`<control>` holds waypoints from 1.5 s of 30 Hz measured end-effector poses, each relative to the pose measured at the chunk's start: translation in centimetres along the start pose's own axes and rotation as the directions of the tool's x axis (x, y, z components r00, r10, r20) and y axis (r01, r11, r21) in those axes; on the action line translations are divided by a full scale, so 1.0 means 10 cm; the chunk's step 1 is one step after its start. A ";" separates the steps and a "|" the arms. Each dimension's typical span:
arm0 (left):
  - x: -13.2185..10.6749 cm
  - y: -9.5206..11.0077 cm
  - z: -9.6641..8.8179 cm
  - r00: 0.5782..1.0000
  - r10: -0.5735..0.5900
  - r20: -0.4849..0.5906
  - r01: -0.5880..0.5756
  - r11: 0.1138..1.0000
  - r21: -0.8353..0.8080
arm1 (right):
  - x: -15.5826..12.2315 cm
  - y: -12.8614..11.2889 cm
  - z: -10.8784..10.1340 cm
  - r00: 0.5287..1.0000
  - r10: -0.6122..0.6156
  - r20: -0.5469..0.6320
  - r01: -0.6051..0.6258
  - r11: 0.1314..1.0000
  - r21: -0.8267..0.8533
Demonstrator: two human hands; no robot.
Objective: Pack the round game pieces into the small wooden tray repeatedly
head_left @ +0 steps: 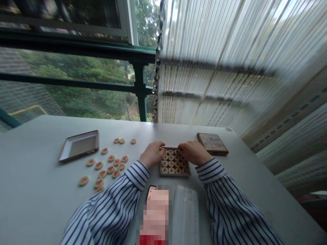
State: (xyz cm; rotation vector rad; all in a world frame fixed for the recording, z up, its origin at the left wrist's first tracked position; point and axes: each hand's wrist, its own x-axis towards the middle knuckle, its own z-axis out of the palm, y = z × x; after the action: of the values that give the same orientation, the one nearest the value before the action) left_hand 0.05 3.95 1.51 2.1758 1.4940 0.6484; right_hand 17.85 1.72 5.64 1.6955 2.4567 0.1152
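A shallow box (175,175) of round wooden Chinese chess pieces (171,164) with black characters sits in front of me. The pieces lie in rows, face up. At the box's far left corner, my left hand (152,154) is closed, thumb and fingers gripping the edge. My right hand (195,153) bends over the far right corner, its fingers closed at a piece in the top row and partly covering it. Loose pieces with red characters (111,169) lie scattered left of my left hand; my left sleeve overlaps the nearest ones.
An open box lid or tray (84,144) lies at the far left. A closed decorated box (212,143) rests beyond my right hand. Between my forearms are a phone (150,193), mostly blurred out, and a translucent plastic case (185,214). A window and string curtain (204,78) border the table's far edge.
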 end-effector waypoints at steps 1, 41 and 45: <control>0.00 0.00 0.00 1.000 -0.005 0.002 0.005 1.000 -0.003 | 0.00 0.00 0.00 1.000 -0.001 0.001 0.001 1.000 -0.002; 0.00 -0.04 0.01 1.000 0.024 0.014 -0.025 0.998 0.049 | 0.03 -0.01 0.05 0.999 -0.040 0.031 0.041 0.999 -0.005; 0.01 -0.04 0.02 1.000 0.022 0.014 -0.022 0.999 0.047 | 0.03 -0.01 0.05 0.999 -0.046 0.003 0.046 0.999 0.020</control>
State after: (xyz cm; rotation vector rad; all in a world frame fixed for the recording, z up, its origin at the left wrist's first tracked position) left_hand -0.12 4.19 1.13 2.2306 1.4947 0.6098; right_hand 17.78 1.91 5.07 1.6443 2.5002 0.0826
